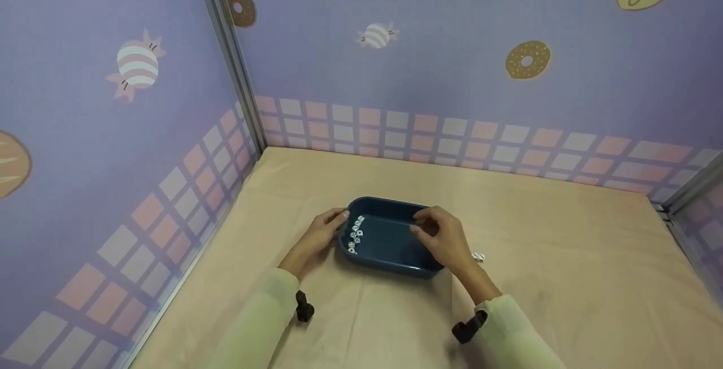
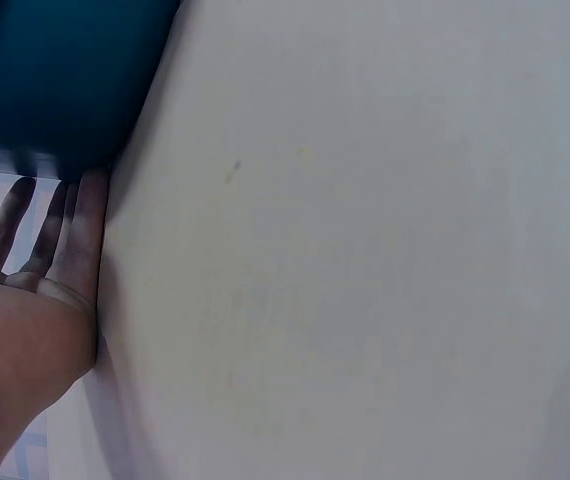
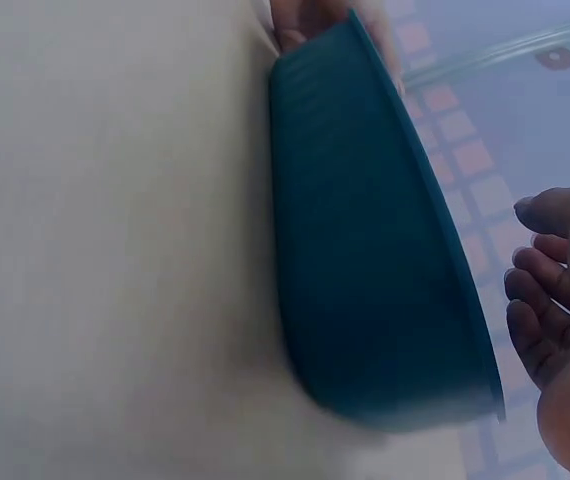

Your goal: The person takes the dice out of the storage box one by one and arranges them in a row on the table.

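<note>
A dark blue tray [image 1: 390, 264] with rounded corners lies on the cloth. Along its left end, several small white dice [image 1: 354, 237] with dark marks sit in a loose line. My left hand [image 1: 323, 232] holds that end, thumb at the rim and fingers against the outer wall. In the left wrist view the fingers [image 2: 83, 230] reach up to the tray's end wall. Over the tray's right end hovers my right hand [image 1: 443, 236], fingers loosely bent. The right wrist view shows nothing between its thumb and fingers, and they are apart from the rim.
More white dice [image 1: 479, 256] lie on the cloth just right of my right wrist, partly hidden by it. A beige cloth [image 1: 565, 256] covers the table. Purple printed walls [image 1: 452, 64] stand at the back and left, with a metal post [image 1: 231, 58] in the corner.
</note>
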{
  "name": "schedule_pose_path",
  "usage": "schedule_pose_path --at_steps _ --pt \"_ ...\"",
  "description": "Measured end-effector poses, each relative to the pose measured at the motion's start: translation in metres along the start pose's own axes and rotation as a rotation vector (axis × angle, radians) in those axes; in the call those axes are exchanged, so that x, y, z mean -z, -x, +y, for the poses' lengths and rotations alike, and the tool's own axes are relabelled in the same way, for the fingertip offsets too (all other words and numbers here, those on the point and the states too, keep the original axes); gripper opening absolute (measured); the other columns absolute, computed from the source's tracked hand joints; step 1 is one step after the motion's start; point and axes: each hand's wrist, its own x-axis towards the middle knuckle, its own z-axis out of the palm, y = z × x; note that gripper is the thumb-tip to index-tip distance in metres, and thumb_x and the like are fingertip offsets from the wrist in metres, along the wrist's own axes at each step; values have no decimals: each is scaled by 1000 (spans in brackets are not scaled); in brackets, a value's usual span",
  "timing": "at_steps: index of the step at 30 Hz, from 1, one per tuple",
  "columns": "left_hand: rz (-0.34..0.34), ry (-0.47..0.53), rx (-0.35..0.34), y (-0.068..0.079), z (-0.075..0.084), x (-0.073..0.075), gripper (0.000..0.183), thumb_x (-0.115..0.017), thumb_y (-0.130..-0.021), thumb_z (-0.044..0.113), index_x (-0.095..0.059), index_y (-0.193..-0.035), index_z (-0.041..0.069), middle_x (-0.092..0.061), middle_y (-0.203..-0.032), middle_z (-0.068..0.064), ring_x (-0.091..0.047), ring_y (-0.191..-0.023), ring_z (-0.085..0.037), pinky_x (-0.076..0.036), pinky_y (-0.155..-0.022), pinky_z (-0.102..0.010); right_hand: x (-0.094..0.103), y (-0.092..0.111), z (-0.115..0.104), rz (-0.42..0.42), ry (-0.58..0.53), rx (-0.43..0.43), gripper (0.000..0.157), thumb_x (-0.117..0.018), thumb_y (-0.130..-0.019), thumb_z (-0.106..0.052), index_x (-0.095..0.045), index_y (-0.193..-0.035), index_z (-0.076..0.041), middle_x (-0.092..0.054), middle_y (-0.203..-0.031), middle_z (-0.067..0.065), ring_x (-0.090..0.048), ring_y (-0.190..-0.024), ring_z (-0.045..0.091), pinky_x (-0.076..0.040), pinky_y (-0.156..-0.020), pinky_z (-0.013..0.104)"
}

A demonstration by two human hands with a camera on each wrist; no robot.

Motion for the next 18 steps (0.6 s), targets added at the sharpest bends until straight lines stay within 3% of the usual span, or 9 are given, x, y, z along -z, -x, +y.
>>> schedule_pose_path --at_steps 6,12,18 --pt "18 -59 -24 0 0 -1 54 -59 -109 44 -58 -150 9 -59 -148 -14 -59 -134 -32 -49 -110 -48 -27 -18 -6 -10 -95 -68 23 -83 -94 -11 -74 -113 -2 -70 -97 1 -64 -84 18 -53 -73 26" --pt "24 -64 -26 2 -1 0 53 -59 -109 44 -58 -150 9 -60 -147 -14 -61 -130 -31 -52 -105 -46 -47 -28 -5 41 -164 -140 19 -82 -94 -11 -74 -111 -4 -72 -96 2 -65 -85 18 -52 -75 25" --pt "8 -47 -22 2 0 1 56 -59 -109 47 -57 -151 10 -59 -149 -12 -60 -133 -31 -50 -109 -46 -62 -32 -4 111 -191 -174 16 -82 -94 -11 -75 -108 -7 -71 -94 2 -63 -85 19 -51 -75 27"
